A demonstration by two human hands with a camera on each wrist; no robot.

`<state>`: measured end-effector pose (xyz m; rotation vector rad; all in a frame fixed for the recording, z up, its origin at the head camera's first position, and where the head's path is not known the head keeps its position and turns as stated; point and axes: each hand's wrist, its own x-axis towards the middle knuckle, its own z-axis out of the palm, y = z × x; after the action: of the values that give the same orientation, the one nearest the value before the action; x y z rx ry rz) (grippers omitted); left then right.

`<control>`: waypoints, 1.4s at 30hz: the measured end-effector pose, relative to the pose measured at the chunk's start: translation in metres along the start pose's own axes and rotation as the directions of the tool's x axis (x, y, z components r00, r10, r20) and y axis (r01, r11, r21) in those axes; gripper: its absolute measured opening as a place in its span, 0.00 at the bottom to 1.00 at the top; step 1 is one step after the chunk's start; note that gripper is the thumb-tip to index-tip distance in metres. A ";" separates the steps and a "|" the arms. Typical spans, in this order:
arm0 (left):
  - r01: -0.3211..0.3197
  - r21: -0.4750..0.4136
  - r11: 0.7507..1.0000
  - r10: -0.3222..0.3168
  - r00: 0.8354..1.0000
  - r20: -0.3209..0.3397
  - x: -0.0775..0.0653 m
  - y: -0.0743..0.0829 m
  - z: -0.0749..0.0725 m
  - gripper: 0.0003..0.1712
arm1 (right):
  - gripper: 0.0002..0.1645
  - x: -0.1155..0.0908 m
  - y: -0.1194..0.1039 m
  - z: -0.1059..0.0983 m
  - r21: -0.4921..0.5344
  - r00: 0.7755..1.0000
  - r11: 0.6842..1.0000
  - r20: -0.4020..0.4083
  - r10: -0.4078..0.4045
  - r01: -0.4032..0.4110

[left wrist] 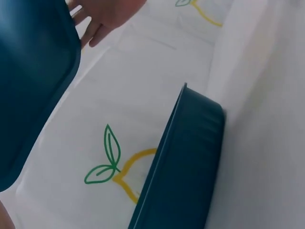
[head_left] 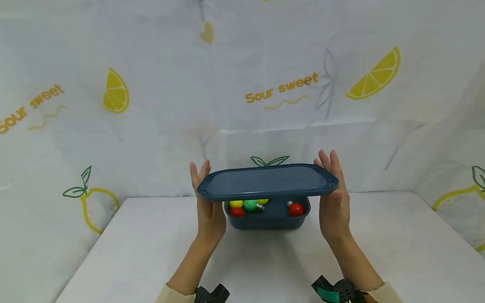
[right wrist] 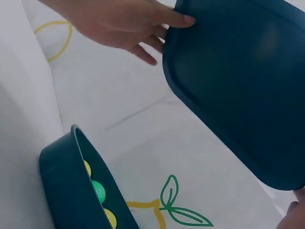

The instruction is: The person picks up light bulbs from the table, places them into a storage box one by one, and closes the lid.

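A dark blue lid (head_left: 268,182), flat with rounded corners, is held up by both hands, tilted, above and in front of a matching blue box (head_left: 270,220) on the table. My left hand (head_left: 209,211) grips the lid's left end; in the right wrist view its thumb (right wrist: 183,20) lies on the lid's face, fingers behind the edge. At the other end, my right hand (head_left: 335,206) grips the lid with fingers pointing up. Inside the uncovered box are a green ball (head_left: 250,206), a yellow ball (head_left: 235,203) and a red bulb-shaped piece (head_left: 296,209). The lid hides the box's back part.
A white table (head_left: 149,259) extends to both sides of the box. Behind it hangs a white sheet (head_left: 163,105) printed with lemons and lettering. A second red piece (head_left: 237,212) lies at the box's left, near a silver screw-type cap (head_left: 260,207).
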<state>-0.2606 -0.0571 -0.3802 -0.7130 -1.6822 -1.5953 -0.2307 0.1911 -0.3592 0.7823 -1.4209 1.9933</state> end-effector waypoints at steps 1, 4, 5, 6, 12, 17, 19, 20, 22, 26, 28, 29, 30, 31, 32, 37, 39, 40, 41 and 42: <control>-0.006 0.024 1.000 0.006 1.000 -0.012 0.001 0.002 0.000 0.37 | 0.46 0.000 0.000 0.001 -0.027 0.999 0.999 -0.014 -0.039 0.039; -0.035 0.109 0.993 0.041 0.998 -0.053 0.003 0.006 0.002 0.36 | 0.35 0.002 -0.002 0.004 -0.134 0.988 0.982 -0.064 -0.140 0.130; -0.049 0.135 0.990 0.058 0.996 -0.064 0.004 0.008 0.002 0.37 | 0.34 0.002 -0.003 0.004 -0.200 0.982 0.968 -0.084 -0.170 0.150; -0.063 0.167 0.984 0.076 0.994 -0.074 0.004 0.009 0.002 0.37 | 0.34 0.002 -0.003 0.004 -0.269 0.975 0.949 -0.105 -0.197 0.163; -0.128 0.302 0.945 0.170 0.978 -0.118 0.006 0.016 0.003 0.43 | 0.38 0.004 -0.007 0.004 -0.563 0.932 0.818 -0.222 -0.287 0.118; -0.151 0.360 0.921 0.201 0.974 -0.107 0.006 0.016 0.004 0.49 | 0.40 0.003 -0.008 0.006 -0.570 0.916 0.815 -0.262 -0.302 0.105; -0.165 0.397 0.903 0.214 0.973 -0.081 0.005 0.017 0.005 0.49 | 0.40 0.002 -0.008 0.007 -0.583 0.910 0.806 -0.274 -0.311 0.100; -0.171 0.411 0.895 0.218 0.974 -0.069 0.005 0.017 0.006 0.49 | 0.40 0.001 -0.007 0.007 -0.593 0.907 0.798 -0.274 -0.321 0.104; -0.178 0.428 0.886 0.220 0.974 -0.051 0.005 0.017 0.007 0.45 | 0.38 0.001 -0.006 0.007 -0.617 0.900 0.777 -0.257 -0.352 0.128; -0.160 0.419 0.894 0.193 0.981 -0.037 0.005 0.018 0.008 0.38 | 0.32 0.003 -0.004 0.007 -0.669 0.893 0.711 -0.159 -0.420 0.215; -0.145 0.408 0.901 0.175 0.984 -0.035 0.006 0.018 0.008 0.36 | 0.30 0.005 -0.003 0.006 -0.681 0.899 0.691 -0.110 -0.423 0.242; -0.137 0.403 0.905 0.166 0.985 -0.037 0.006 0.018 0.008 0.36 | 0.31 0.005 -0.004 0.005 -0.688 0.906 0.684 -0.090 -0.413 0.244; -0.133 0.400 0.907 0.161 0.986 -0.037 0.006 0.018 0.008 0.35 | 0.32 0.005 -0.004 0.005 -0.689 0.915 0.684 -0.077 -0.396 0.238; -0.126 0.396 0.910 0.153 0.987 -0.038 0.006 0.018 0.008 0.35 | 0.34 0.005 -0.004 0.004 -0.694 0.924 0.683 -0.067 -0.376 0.227; -0.116 0.391 0.913 0.143 0.989 -0.039 0.006 0.017 0.008 0.34 | 0.36 0.005 -0.005 0.004 -0.699 0.932 0.682 -0.061 -0.356 0.215; -0.065 0.381 0.922 0.085 0.996 -0.035 0.004 0.014 0.008 0.33 | 0.40 0.006 -0.004 0.001 -0.703 0.965 0.692 -0.033 -0.260 0.163; -0.053 0.383 0.922 0.074 0.997 -0.038 0.003 0.013 0.008 0.33 | 0.43 0.005 -0.003 0.000 -0.696 0.977 0.705 -0.021 -0.211 0.137; -0.057 0.387 0.920 0.081 0.996 -0.045 0.002 0.012 0.009 0.33 | 0.45 0.005 -0.003 0.000 -0.692 0.982 0.711 -0.021 -0.188 0.121; -0.061 0.386 0.921 0.089 0.994 -0.055 0.002 0.011 0.009 0.32 | 0.47 0.005 -0.003 -0.001 -0.692 0.984 0.713 -0.024 -0.174 0.110; -0.070 0.381 0.922 0.103 0.993 -0.066 0.002 0.011 0.010 0.32 | 0.48 0.005 -0.003 -0.002 -0.690 0.986 0.716 -0.026 -0.167 0.103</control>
<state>-0.2543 -0.0466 -0.3719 -0.5061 -1.7990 -1.1722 -0.2320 0.1939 -0.3542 0.4270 -1.8140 1.2005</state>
